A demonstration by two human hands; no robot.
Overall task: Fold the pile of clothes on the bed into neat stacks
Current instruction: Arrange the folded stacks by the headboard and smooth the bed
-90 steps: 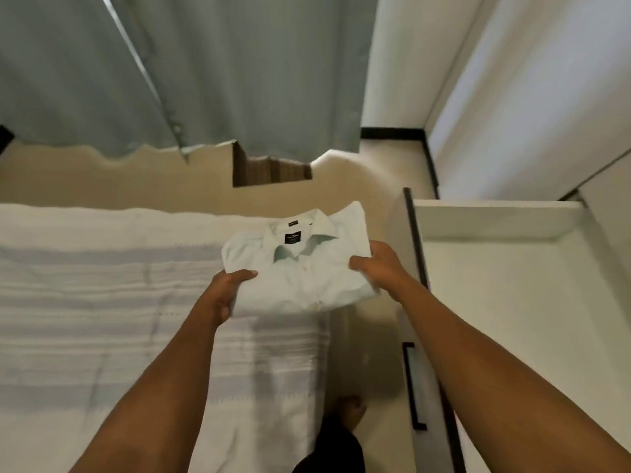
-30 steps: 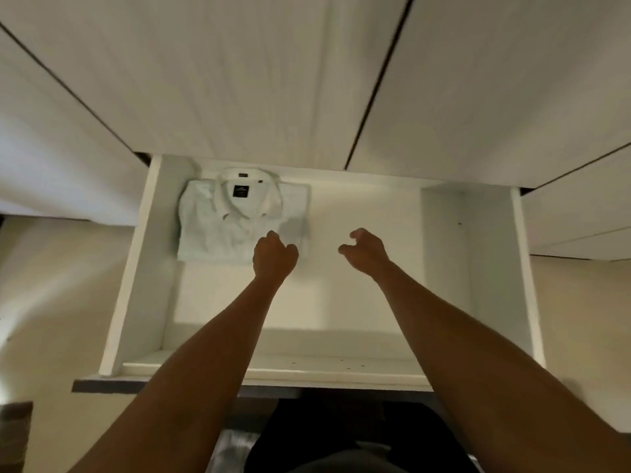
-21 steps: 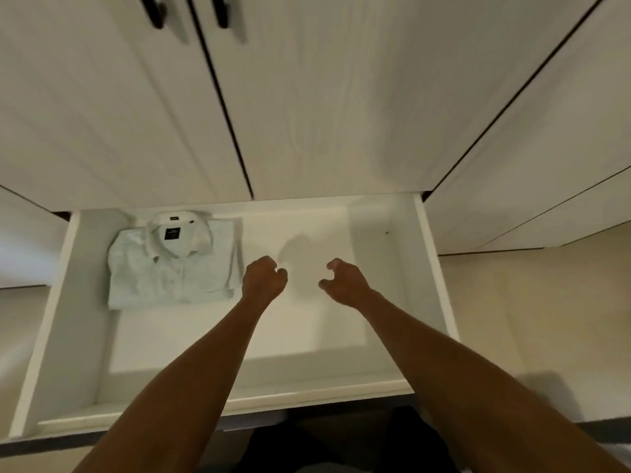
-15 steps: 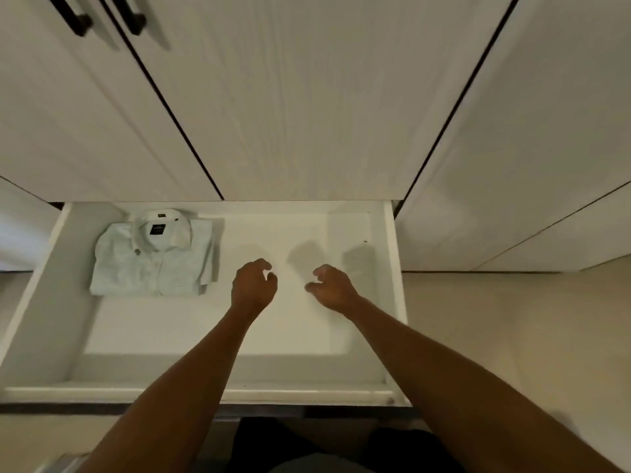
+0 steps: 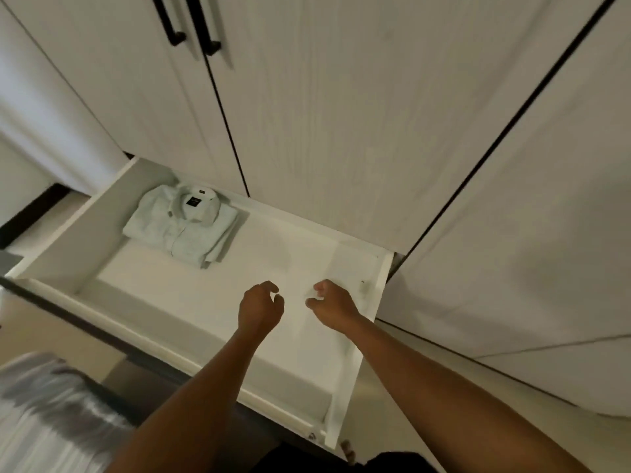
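A folded pale mint shirt (image 5: 182, 225) with a dark collar label lies in the far left corner of an open white drawer (image 5: 345, 397). My left hand (image 5: 260, 310) hovers over the drawer's bare floor, fingers loosely curled and holding nothing. My right hand (image 5: 333, 307) hangs beside it near the drawer's right wall, also loosely curled and empty. Both hands are well away from the shirt, to its right and nearer to me.
White wardrobe doors (image 5: 341, 114) with black handles (image 5: 177, 32) rise behind the drawer. The striped bed cover (image 5: 44, 418) shows blurred at the lower left. Beige floor (image 5: 426, 397) lies to the right of the drawer. My toes (image 5: 347, 450) show at the bottom edge.
Three seconds ago both hands carried the folded shirt over the bed; it now lies in the drawer. Since then my empty hands have drawn back toward me, and the view has tilted.
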